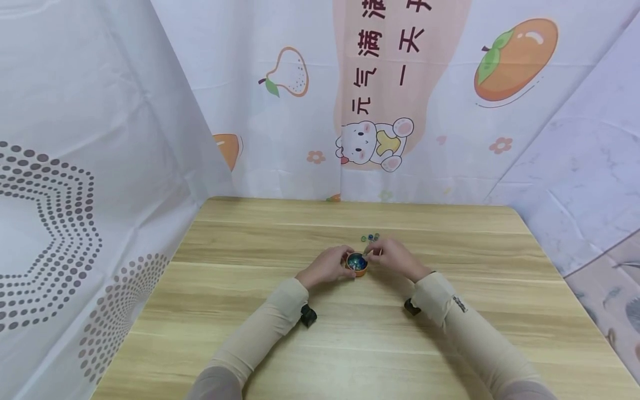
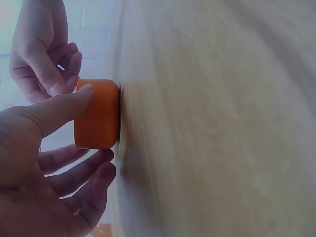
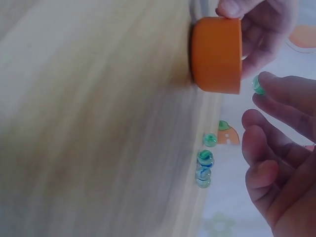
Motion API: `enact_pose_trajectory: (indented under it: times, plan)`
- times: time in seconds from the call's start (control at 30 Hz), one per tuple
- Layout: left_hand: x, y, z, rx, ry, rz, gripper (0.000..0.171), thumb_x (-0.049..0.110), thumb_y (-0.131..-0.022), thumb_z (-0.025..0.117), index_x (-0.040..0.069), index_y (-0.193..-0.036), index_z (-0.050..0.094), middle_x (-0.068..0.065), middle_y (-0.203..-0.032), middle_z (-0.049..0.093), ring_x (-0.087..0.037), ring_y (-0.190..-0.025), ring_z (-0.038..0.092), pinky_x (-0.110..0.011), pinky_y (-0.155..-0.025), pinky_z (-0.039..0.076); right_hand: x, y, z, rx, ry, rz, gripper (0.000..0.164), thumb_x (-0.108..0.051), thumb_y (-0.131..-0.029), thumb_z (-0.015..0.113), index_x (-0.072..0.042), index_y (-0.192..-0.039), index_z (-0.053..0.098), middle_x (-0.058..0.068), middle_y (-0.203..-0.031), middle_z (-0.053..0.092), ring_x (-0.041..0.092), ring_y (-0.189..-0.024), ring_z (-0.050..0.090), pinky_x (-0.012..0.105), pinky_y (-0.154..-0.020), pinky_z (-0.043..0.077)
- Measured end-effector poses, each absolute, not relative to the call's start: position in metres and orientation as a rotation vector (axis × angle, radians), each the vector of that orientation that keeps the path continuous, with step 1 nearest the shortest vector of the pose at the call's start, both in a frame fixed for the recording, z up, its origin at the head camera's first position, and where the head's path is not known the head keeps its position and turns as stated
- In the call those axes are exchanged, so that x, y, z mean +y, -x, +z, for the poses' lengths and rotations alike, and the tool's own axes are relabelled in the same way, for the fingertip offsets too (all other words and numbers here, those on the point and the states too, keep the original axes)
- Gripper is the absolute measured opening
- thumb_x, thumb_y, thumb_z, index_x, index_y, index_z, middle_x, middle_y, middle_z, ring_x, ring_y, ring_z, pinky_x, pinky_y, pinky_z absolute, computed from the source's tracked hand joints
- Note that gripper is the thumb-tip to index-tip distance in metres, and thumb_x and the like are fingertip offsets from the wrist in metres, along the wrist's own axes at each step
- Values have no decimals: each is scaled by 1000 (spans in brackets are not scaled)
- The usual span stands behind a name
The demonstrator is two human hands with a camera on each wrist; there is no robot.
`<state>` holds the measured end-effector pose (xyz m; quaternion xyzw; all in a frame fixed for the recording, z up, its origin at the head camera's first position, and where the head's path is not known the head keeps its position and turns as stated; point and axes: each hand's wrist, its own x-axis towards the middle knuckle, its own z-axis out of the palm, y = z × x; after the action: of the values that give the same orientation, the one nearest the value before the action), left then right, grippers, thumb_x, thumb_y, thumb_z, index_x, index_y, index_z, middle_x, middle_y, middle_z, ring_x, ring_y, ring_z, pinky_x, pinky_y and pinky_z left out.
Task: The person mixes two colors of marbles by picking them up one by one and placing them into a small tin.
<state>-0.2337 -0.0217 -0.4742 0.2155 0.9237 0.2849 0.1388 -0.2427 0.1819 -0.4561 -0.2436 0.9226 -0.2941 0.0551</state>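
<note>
A small round orange bowl (image 1: 357,274) stands upright on the wooden table, with blue and green glass marbles (image 1: 356,262) inside it. Thumb and fingers of my left hand (image 1: 328,265) hold the bowl from its left side; the left wrist view shows the thumb on the orange wall (image 2: 101,118). At the bowl's right, my right hand (image 1: 392,256) pinches a green glass marble (image 3: 257,85) between thumb and index finger, just above rim height. The right hand's other fingers (image 3: 254,140) are loosely bent. From the wrist views the bowl's contents are hidden.
Several loose glass marbles (image 1: 370,237), green and blue, lie on the table (image 1: 280,233) just behind the bowl. A printed curtain (image 1: 295,122) hangs behind the table's far edge, and another white sheet (image 1: 125,139) hangs along the left.
</note>
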Motion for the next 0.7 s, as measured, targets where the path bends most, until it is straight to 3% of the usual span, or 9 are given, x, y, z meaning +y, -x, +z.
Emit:
enact_pose_trajectory:
  times: [0.7]
  plan:
    - [-23, 231, -475, 2646, -603, 846, 56, 32, -75, 72, 15, -124, 50, 0, -112, 60, -13, -101, 55, -30, -89, 45, 177, 236, -459, 2794, 678, -849, 15, -16, -80, 66, -11, -94, 69, 0, -74, 62, 10, -66, 51, 23, -58, 42]
